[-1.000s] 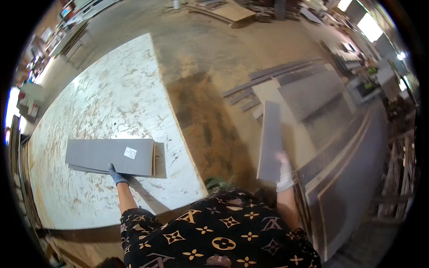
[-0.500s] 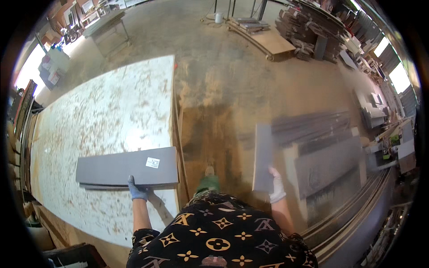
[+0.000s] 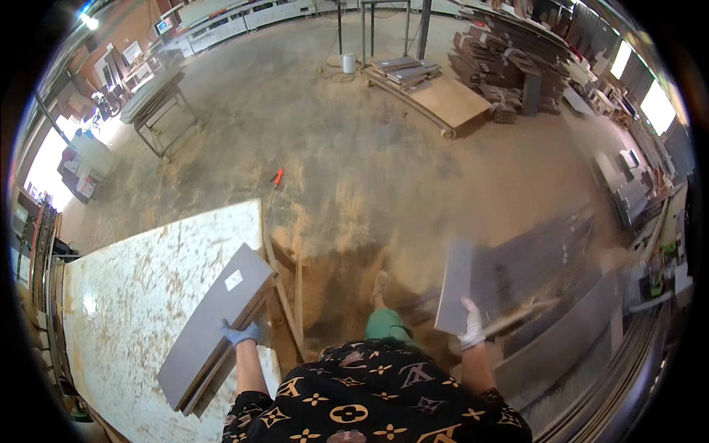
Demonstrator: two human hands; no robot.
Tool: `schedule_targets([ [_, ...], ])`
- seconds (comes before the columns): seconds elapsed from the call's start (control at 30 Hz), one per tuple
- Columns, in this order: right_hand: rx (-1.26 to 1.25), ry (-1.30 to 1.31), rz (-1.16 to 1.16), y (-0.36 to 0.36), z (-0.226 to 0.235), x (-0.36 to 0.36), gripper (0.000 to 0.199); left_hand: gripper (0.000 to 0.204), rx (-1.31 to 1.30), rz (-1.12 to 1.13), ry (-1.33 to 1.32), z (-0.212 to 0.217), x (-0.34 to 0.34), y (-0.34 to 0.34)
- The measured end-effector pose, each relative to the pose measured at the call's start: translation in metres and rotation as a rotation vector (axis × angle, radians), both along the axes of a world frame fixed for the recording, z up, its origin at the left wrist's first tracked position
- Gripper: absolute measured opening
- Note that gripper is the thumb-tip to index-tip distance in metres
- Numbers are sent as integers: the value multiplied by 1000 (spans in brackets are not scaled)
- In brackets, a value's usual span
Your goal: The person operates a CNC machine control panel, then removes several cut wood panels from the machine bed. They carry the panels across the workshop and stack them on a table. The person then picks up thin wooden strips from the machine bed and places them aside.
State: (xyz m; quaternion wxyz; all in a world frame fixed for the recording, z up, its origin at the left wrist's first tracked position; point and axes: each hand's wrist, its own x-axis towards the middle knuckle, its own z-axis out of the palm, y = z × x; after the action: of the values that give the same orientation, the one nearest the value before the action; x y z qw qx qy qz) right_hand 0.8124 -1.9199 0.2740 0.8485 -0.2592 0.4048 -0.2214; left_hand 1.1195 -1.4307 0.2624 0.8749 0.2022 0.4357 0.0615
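Dusty workshop floor point(image 3: 310, 125) beyond white table point(image 3: 133, 295). Over table's right-hand part: stack of grey boards point(image 3: 210, 317), white label point(image 3: 234, 280) on top, clamped by left hand point(image 3: 241, 334), thumb over, fingers apparently under. Right of table, well apart: single grey board point(image 3: 454, 288), fingers of right hand point(image 3: 471, 325) closed on its right edge, far side hidden. Just changed: stack swung from roughly crosswise to slanted, side edges now showing. Probably means moving both loads together; cannot tell if lifted clear of table.

Panel stack point(image 3: 218, 325): over the counter point(image 3: 111, 310), at right edge | single panel point(image 3: 455, 284): right of counter, apart | cart point(image 3: 452, 105): on floor point(image 3: 332, 148), beyond far right corner
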Motion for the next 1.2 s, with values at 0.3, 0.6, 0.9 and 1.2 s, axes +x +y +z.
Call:
schedule_targets([
  [0.3, -31, 35, 256, -170, 60, 278, 36, 64, 122, 187, -24, -2, 192, -79],
  [0.6, 82, 0, 476, -278, 47, 593, 31, 89, 299, 56, 451, -83, 235, -43],
  [0.9, 152, 195, 369, -378, 55, 793, 26, 52, 1252, -768, 1297, -7, 367, -63],
  [1.2, 308, 400, 276, -542, -55, 913, 33, 23, 1023, -603, 202, -1, 804, -366],
])
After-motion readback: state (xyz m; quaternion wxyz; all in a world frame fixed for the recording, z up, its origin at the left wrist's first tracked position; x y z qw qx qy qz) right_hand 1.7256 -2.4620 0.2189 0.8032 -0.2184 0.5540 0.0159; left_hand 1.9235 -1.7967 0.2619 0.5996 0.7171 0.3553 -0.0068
